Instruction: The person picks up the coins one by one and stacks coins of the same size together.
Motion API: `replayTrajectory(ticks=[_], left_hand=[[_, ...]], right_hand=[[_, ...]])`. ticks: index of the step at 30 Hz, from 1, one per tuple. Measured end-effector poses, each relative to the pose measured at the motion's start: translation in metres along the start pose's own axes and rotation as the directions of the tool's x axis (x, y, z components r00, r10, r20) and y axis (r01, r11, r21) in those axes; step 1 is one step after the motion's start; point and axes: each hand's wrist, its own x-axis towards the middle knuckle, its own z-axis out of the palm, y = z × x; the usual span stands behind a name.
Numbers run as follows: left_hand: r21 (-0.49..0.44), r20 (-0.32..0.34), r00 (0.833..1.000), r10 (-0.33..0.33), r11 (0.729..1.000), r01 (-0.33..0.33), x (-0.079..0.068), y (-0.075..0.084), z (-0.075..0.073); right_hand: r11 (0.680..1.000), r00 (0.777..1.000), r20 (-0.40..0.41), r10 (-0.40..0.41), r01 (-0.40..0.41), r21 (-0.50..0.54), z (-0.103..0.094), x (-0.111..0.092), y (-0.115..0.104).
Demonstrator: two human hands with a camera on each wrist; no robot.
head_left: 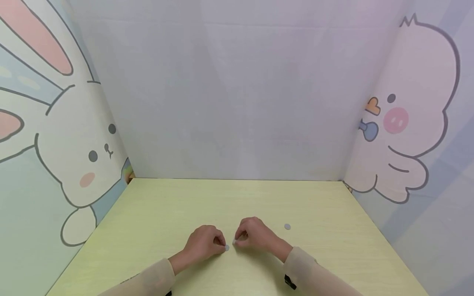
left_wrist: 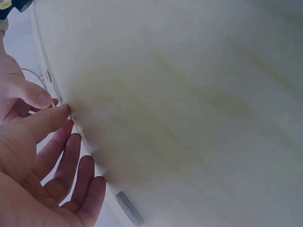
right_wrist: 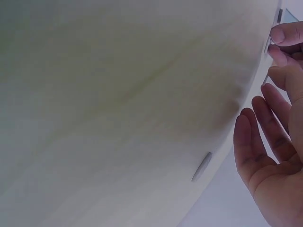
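Note:
My left hand [head_left: 205,242] pinches a small silver-grey coin [head_left: 227,248] between thumb and index finger, low over the pale wooden table [head_left: 192,201]. Facing it across a narrow gap, my right hand [head_left: 257,235] pinches another coin [head_left: 235,241], mostly covered by its fingertips. Seen edge-on in the right wrist view, the right hand's coin [right_wrist: 266,80] sits just below the left hand's coin [right_wrist: 268,43]. The other fingers of both hands are loosely bent. A further coin [head_left: 287,226] lies flat on the table, beyond the right wrist.
In the left wrist view, a coin [left_wrist: 129,208] lies on the table near the left hand's little finger; the head view does not show it. A plain pale curtain [head_left: 237,98] hangs behind the table, with cartoon-printed cloth on both sides.

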Motion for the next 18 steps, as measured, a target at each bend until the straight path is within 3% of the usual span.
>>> replayTrajectory(ticks=[18], left_hand=[[0.004, -0.006, 1.0, 0.003, 1.0, -0.003, -0.001, 0.0, 0.0]], right_hand=[[0.999, 0.999, 0.02, 0.031, -0.03, -0.015, 0.005, 0.005, -0.013]])
